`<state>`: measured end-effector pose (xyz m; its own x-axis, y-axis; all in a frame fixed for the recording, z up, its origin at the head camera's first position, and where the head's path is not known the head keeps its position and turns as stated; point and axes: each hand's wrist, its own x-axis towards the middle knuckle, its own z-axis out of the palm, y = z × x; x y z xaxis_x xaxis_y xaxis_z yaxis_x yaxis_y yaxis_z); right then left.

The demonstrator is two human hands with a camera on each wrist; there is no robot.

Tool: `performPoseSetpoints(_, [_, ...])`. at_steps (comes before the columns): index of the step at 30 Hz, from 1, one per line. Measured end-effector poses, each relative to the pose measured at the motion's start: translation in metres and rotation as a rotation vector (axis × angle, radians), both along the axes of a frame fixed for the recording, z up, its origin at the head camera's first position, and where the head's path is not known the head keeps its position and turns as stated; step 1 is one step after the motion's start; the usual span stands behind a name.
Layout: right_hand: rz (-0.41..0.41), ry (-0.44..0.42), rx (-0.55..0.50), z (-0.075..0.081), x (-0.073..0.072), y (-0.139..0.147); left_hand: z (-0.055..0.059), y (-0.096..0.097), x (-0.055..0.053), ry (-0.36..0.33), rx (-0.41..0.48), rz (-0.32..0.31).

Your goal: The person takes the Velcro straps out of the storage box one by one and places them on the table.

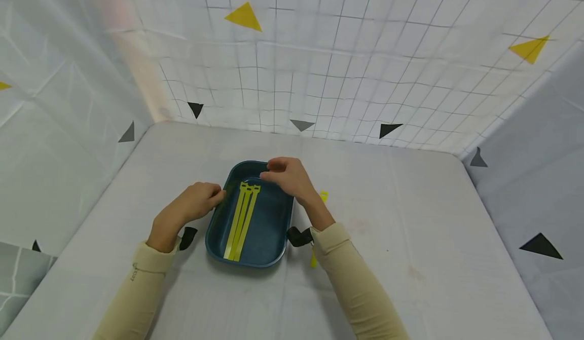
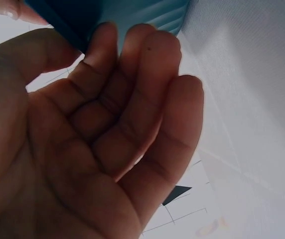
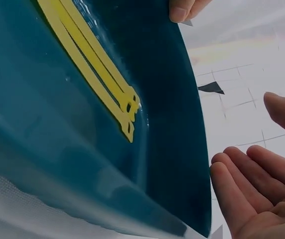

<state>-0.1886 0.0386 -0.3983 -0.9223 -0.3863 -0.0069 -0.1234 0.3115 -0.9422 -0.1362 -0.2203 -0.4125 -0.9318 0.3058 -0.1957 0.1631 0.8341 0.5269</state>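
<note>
A dark teal tray stands on the white-covered table, holding several yellow hook-and-loop cable ties laid lengthwise with their slotted heads at the far end. My left hand grips the tray's left rim; in the left wrist view its thumb and fingertips pinch the wall. At the far right corner, my right hand holds nothing. The right wrist view shows its thumb apart from loosely bent fingers, close beside the tray's edge. Whether they touch it I cannot tell.
Another yellow strap lies on the table right of the tray, partly hidden beneath my right forearm. Black wrist cameras sit below both hands. White sheeting with grid lines and coloured triangles rises behind the table.
</note>
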Motion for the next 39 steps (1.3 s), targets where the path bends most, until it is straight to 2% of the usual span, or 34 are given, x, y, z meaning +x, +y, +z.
performPoseSetpoints(11, [-0.019,-0.016,-0.018,-0.002,-0.005,-0.012,-0.001,0.001,-0.001,-0.007,-0.017,0.012])
performPoseSetpoints(22, [-0.021,-0.049,0.061,-0.004,-0.009,-0.022,0.001,0.002,0.0,-0.013,-0.003,0.009])
performPoseSetpoints(33, [-0.027,-0.082,0.057,-0.008,-0.009,-0.034,0.001,-0.002,0.0,-0.011,0.0,0.004])
performPoseSetpoints(39, [-0.049,-0.126,0.035,-0.016,-0.01,-0.037,0.0,0.0,0.0,-0.017,0.007,0.004])
